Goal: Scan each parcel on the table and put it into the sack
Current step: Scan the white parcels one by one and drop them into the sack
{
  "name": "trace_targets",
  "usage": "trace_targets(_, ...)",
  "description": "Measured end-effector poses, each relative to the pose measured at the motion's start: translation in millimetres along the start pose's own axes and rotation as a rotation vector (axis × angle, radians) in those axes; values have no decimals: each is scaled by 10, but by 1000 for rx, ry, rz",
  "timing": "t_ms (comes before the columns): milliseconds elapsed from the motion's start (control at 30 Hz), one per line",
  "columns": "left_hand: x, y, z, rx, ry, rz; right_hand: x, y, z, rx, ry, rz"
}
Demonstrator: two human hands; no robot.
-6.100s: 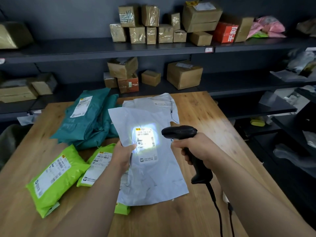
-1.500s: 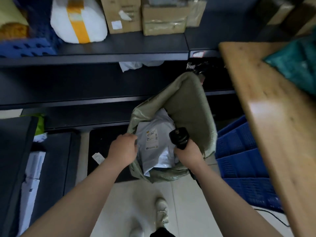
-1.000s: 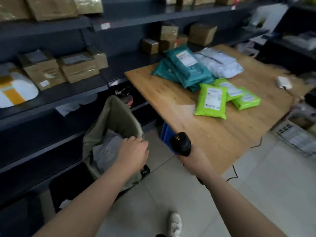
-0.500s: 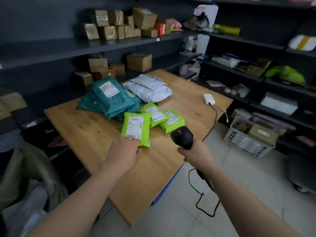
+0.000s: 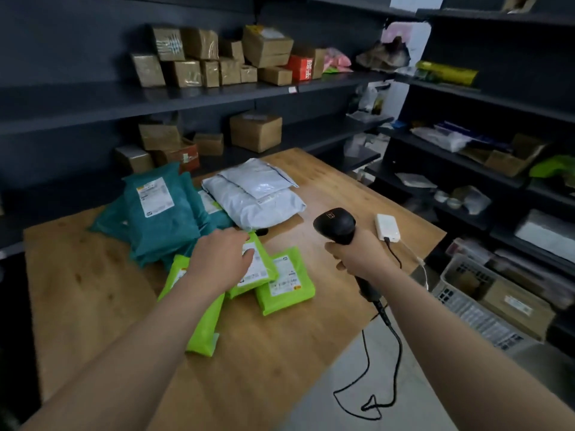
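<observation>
The left hand is laid, fingers loosely spread, on the middle green parcel on the near surface. It is best pinched by an edge and lifted label-up toward the scanner, which is gripped in the right hand.

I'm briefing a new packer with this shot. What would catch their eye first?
The three lime-green parcels glare brightest, at the middle of the wooden table, with the left hand on the middle one. Next comes the black scanner, held upright in the right hand just to their right. Behind lie the teal parcels and pale grey parcels.
</observation>
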State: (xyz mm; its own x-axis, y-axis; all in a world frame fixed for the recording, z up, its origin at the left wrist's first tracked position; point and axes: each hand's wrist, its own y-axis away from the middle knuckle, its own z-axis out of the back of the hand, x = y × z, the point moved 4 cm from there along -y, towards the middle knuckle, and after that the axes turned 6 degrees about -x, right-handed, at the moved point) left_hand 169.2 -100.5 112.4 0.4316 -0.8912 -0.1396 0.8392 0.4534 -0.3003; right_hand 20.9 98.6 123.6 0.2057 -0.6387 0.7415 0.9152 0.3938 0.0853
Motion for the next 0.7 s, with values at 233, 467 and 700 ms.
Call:
trace_targets(233, 148, -1241, -457, 42, 102, 186, 163, -1414, -33, 33, -61, -10)
trace_targets(467, 347, -2148, -1123, 100, 244, 407, 189, -2537, -360, 111, -95, -21)
trace_targets(700, 519, -2705, -1910, 135, 421, 718, 122, -3403, -691, 282, -151, 27)
